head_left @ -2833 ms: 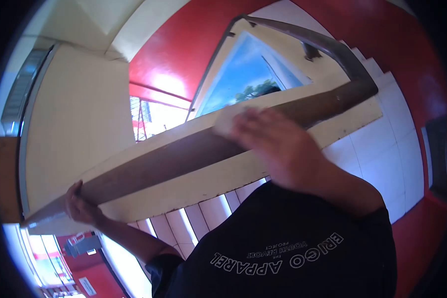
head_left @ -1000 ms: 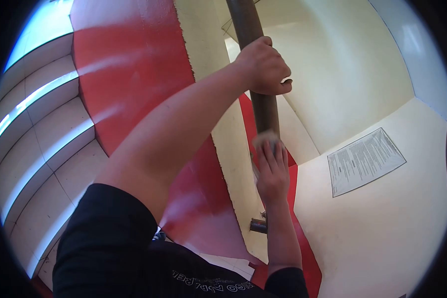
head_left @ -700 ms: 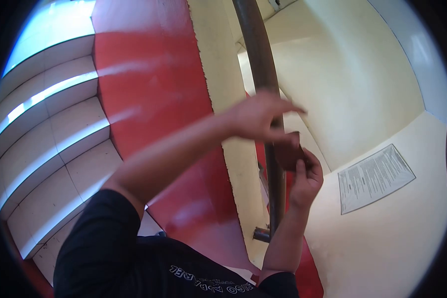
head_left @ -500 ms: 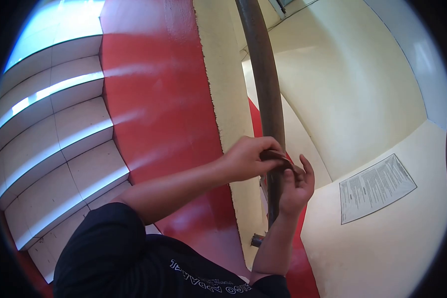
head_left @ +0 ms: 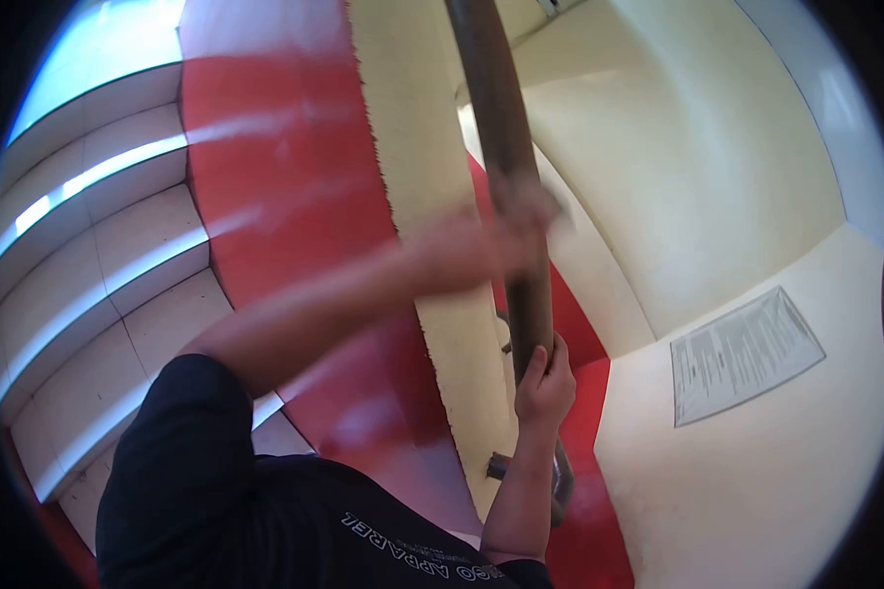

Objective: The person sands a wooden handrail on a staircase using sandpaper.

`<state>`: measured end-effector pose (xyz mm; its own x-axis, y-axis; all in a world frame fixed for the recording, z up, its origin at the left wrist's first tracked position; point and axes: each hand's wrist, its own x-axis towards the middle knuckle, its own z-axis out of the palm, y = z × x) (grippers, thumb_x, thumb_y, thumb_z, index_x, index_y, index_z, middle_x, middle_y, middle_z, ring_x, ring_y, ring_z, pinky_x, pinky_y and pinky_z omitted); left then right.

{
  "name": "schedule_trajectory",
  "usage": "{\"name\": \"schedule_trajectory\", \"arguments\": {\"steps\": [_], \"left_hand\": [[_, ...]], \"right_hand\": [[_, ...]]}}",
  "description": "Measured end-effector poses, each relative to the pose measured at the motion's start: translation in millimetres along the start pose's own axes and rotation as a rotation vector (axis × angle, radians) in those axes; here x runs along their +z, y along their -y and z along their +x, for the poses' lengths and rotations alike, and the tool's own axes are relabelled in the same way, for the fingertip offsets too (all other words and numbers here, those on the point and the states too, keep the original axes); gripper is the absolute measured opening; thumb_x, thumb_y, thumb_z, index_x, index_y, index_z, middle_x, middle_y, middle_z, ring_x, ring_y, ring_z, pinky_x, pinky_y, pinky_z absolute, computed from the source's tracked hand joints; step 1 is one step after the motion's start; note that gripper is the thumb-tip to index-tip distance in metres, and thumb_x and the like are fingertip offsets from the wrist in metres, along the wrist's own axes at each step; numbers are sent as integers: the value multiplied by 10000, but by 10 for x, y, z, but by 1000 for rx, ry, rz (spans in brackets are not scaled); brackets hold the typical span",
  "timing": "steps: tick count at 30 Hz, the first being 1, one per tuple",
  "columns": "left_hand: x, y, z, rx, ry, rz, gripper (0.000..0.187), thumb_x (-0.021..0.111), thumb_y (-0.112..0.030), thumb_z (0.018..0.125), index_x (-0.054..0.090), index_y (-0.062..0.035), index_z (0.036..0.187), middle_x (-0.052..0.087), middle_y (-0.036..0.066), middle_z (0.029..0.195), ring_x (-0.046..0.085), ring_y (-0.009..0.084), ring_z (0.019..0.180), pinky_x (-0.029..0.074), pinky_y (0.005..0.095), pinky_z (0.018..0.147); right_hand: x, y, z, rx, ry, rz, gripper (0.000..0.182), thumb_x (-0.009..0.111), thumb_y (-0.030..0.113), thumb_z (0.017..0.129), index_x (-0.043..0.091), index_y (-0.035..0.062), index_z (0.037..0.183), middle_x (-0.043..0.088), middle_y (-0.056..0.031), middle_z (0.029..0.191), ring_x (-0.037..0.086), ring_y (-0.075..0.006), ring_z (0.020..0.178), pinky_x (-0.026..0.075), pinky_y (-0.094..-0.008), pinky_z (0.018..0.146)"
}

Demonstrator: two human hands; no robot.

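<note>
A dark metal handrail pipe (head_left: 531, 312) runs from the top of the view down past both hands. My left hand (head_left: 506, 236), smeared by motion, is closed across the upper part of the pipe. A small dark edge of a folded brown sheet, which looks like sandpaper (head_left: 562, 210), shows past its fingers. Lower down, my right hand (head_left: 546, 388) is wrapped round the pipe with its thumb on the near side. The left hand's exact finger positions are blurred.
Pale tiled steps (head_left: 147, 236) rise on the left beside a red-painted band (head_left: 285, 196). A short pipe stub (head_left: 499, 465) sticks out near the right forearm. Cream walls (head_left: 678, 167) stand at the right, with a printed notice (head_left: 746, 358).
Both hands were together at the folded sheet in front of the pipe. The left has moved up onto the pipe with it; the right has dropped and grips the pipe lower down.
</note>
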<state>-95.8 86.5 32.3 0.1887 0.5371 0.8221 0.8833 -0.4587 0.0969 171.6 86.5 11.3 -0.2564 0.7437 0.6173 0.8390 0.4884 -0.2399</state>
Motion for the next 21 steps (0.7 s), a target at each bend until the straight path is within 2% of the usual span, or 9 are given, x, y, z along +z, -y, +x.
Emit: {"name": "schedule_trajectory", "arguments": {"steps": [1,3,6,9,10,13,17,18,21], "left_hand": [[-158,299,95,-163,-55,151,449,535,-164,937,518,-107,1382,518,64,1456,578,251,1259,353,500,1124],[-309,335,157,-226,-393,295,466,536,-160,933,504,-103,1394,509,83,1465,540,260,1302,337,512,1135],[77,-62,-193,406,-113,45,436,534,-173,944,525,-91,1372,499,97,1476,458,265,1381,284,549,1158],[-111,161,-17,-18,-253,264,419,536,-179,943,546,-108,1356,515,85,1464,475,257,1369,280,549,1162],[-216,258,101,-186,-385,124,445,527,-133,922,538,-127,1367,504,77,1475,494,256,1353,282,556,1160],[-141,0,59,283,-38,449,366,529,-167,948,569,-126,1309,568,48,1407,503,203,1340,293,584,1138],[-382,470,220,-82,-126,434,295,549,-196,953,605,-188,1242,583,-27,1386,508,130,1329,257,599,1160],[-455,626,292,-161,-449,351,323,549,-172,939,599,-209,1256,609,-63,1339,518,125,1319,234,616,1166],[-258,391,152,373,-189,304,336,566,-237,972,611,-204,1304,640,-21,1305,565,181,1273,231,616,1156]], "right_hand": [[12,26,3,3,-17,-4,500,496,476,966,588,99,1281,712,-164,1038,681,-389,964,542,-472,770],[12,48,-6,17,-40,-12,480,496,457,970,595,88,1260,711,-166,1022,687,-386,936,543,-455,759],[8,107,7,14,-28,-8,465,484,424,985,595,57,1249,711,-188,1015,697,-385,933,545,-439,773],[22,94,18,-2,-42,6,464,486,416,984,592,55,1254,710,-186,1020,698,-379,935,545,-436,774],[10,122,26,6,-42,12,463,487,414,984,592,54,1255,710,-186,1022,698,-377,936,545,-435,775],[6,113,-17,19,-38,0,459,487,410,986,592,54,1256,710,-184,1024,699,-372,936,545,-431,780],[19,95,-10,14,-49,8,452,486,405,988,593,55,1253,710,-185,1023,700,-369,938,546,-428,782],[6,121,-2,25,-39,19,451,486,405,989,594,55,1252,710,-184,1023,699,-369,938,546,-428,782],[-36,162,-3,38,-15,26,448,487,405,989,595,56,1248,710,-184,1025,699,-370,939,546,-429,781]]}}
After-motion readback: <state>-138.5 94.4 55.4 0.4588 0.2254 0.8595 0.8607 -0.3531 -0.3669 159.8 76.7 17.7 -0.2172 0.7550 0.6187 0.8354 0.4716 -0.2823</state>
